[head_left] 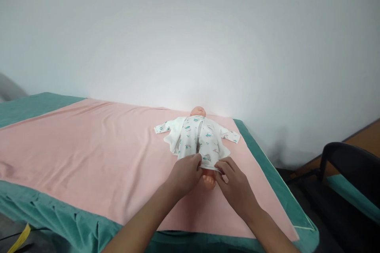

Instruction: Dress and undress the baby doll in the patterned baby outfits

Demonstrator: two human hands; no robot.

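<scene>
A baby doll (198, 111) lies on its back, its head toward the wall. Over its body is a white printed baby shirt (208, 136), with both sleeves spread out to the sides and a gap down the front. My left hand (187, 172) pinches the shirt's lower hem, just left of the doll's feet. On the other side, my right hand (233, 182) grips the same hem between thumb and fingers. The doll's toes (209, 182) show below the hem, between my hands. Its arms and legs are otherwise hidden.
A pink sheet (113, 158) covers most of a bed with a green cover (59, 209). Behind stands a pale wall (190, 39). To the right is a black chair (350, 166) with green cloth on it. Something yellow (20, 239) sits at the lower left.
</scene>
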